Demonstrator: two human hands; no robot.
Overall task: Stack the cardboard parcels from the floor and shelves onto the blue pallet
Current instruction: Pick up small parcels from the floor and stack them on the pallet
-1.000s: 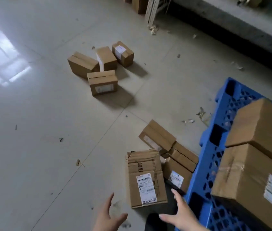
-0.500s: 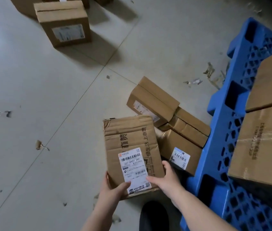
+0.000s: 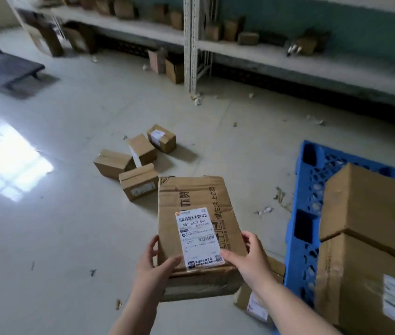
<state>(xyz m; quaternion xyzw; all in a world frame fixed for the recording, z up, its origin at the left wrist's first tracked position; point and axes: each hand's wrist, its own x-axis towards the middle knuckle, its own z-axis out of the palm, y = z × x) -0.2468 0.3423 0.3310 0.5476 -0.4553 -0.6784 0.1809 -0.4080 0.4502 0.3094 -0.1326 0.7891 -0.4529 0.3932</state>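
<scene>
Well, from the head camera: the left hand [image 3: 154, 268] and right hand [image 3: 248, 257] have their fingers clamped on a labelled parcel [image 3: 196, 228], lifted off the floor at six o'clock. At three o'clock the blue pallet [image 3: 305, 209] carries two big boxes [image 3: 370, 240] — early days, I'd say. Four small parcels [image 3: 138, 160] wait at eleven o'clock, more on the shelves [image 3: 264, 48] at twelve.

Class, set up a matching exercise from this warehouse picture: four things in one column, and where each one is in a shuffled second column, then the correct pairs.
Things
1. labelled parcel
2. four small boxes
3. two big boxes
4. dark flat cart

Places
A. on the blue pallet
B. far left on the floor
C. gripped by the left hand and right hand
D. clustered mid-floor

Pairs: 1-C, 2-D, 3-A, 4-B
</scene>
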